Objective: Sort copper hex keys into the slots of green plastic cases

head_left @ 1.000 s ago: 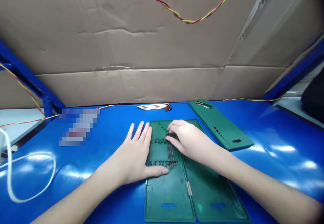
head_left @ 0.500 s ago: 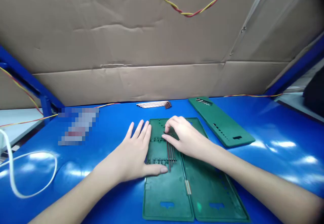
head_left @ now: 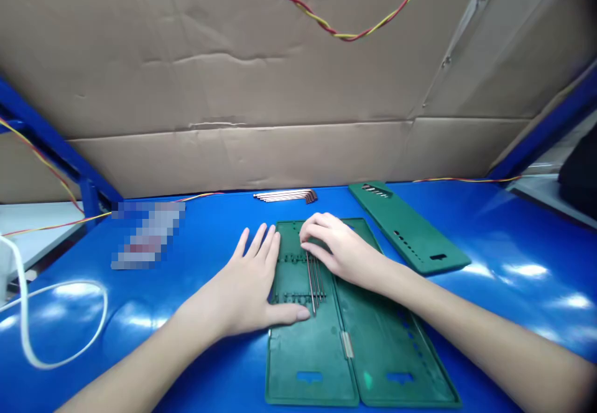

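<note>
An open green plastic case (head_left: 326, 351) lies flat on the blue table in front of me. Several thin hex keys (head_left: 314, 282) sit side by side in its left half. My left hand (head_left: 247, 282) lies flat and open along the case's left edge, thumb resting on the case. My right hand (head_left: 336, 245) rests on the upper part of the case, its fingers curled and pinched on the bent ends of the hex keys.
A second green case (head_left: 408, 229), closed, lies at an angle to the right. A bundle of loose hex keys (head_left: 286, 196) lies by the cardboard wall (head_left: 280, 152). A white cable (head_left: 56, 320) loops at the left. A red-yellow wire (head_left: 340, 27) hangs overhead.
My right hand has shifted slightly up and left along the top ends of the hex keys. The left hand has stayed in place.
</note>
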Available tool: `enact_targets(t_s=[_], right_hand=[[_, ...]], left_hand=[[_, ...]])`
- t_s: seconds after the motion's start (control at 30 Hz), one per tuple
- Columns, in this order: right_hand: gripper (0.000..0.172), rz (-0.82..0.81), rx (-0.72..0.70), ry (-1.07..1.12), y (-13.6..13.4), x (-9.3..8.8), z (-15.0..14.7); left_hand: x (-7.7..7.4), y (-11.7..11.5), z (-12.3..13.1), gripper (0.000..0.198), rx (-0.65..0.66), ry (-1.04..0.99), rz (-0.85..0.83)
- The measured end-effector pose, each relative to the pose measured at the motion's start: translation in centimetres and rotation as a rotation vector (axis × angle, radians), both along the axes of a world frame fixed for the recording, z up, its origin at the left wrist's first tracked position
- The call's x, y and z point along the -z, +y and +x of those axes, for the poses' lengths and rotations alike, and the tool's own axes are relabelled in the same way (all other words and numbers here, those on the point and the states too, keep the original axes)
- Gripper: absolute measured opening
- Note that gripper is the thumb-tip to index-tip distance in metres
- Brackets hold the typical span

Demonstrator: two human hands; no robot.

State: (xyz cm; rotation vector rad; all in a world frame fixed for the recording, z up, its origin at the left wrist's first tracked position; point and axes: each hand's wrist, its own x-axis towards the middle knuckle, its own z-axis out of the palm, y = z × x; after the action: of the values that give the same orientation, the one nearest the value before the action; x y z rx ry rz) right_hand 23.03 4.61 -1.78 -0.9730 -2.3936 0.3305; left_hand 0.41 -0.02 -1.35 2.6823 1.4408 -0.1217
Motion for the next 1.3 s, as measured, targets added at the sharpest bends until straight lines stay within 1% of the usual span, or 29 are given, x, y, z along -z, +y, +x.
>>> enact_targets(t_s=[0.07, 0.13, 0.2, 0.3, 0.37, 0.47, 0.53, 0.63, 0.73, 0.8, 0.83, 0.9, 0.97, 1.03, 1.1, 1.3], right_hand=[[0.011, 0.012, -0.019, 0.042, 0.1, -0.5, 0.0], [0.011, 0.041, -0.003, 0.079, 0.4, -1.0, 0.2], [0.009, 0.026, 0.023, 0.129, 0.8, -1.1, 0.5], [0.009, -0.134, 0.060, 0.277, 1.5, -0.9, 1.1], [0.014, -0.253, 0.075, 0.392, 2.1, -0.7, 1.6], [0.023, -0.362, 0.125, 0.527, 3.0, -0.7, 2.4], [0.025, -0.371, 0.187, 0.592, 3.6, -0.8, 2.7], [0.022, -0.283, 0.267, 0.607, 4.8, -0.7, 2.7], [0.012, -0.202, 0.262, 0.496, 6.0, -0.3, 2.1], [0.003, -0.102, 0.207, 0.350, 6.7, 0.0, 1.4], [0.002, -0.029, 0.174, 0.251, 7.1, 0.0, 1.0], [0.011, 0.109, 0.126, 0.025, 7.6, 0.0, 0.2], [0.018, 0.181, 0.127, -0.190, 8.0, -0.2, -0.8], [0.022, 0.208, 0.151, -0.357, 8.2, -0.2, -1.6], [0.023, 0.226, 0.163, -0.470, 8.4, -0.2, -2.4], [0.026, 0.223, 0.168, -0.630, 8.3, -0.2, -3.2]], left_hand=[[-0.1, -0.1, 0.0, 0.127, -0.005, 0.004, -0.004], [-0.2, -0.1, 0.1, 0.130, -0.011, 0.019, -0.021], [-0.3, -0.1, 0.1, 0.132, -0.016, 0.033, -0.036], [-0.2, 0.0, 0.1, 0.132, -0.018, 0.040, -0.039], [0.0, 0.1, 0.0, 0.131, -0.014, 0.033, -0.030], [0.2, 0.1, -0.1, 0.132, -0.012, 0.017, -0.018], [0.3, 0.0, -0.2, 0.132, -0.011, 0.010, -0.016], [0.3, 0.0, -0.2, 0.132, -0.010, 0.008, -0.014], [0.2, 0.0, -0.2, 0.132, -0.016, 0.002, -0.014], [0.2, -0.1, -0.2, 0.132, -0.019, 0.001, -0.020], [0.2, -0.1, -0.2, 0.132, -0.022, 0.002, -0.024], [0.1, -0.1, -0.2, 0.132, -0.027, 0.005, -0.032], [0.1, -0.1, -0.2, 0.132, -0.032, 0.007, -0.039], [0.0, -0.1, -0.1, 0.132, -0.033, 0.011, -0.048], [0.0, -0.1, -0.1, 0.132, -0.035, 0.014, -0.057], [0.0, -0.1, -0.1, 0.133, -0.038, 0.007, -0.049]])
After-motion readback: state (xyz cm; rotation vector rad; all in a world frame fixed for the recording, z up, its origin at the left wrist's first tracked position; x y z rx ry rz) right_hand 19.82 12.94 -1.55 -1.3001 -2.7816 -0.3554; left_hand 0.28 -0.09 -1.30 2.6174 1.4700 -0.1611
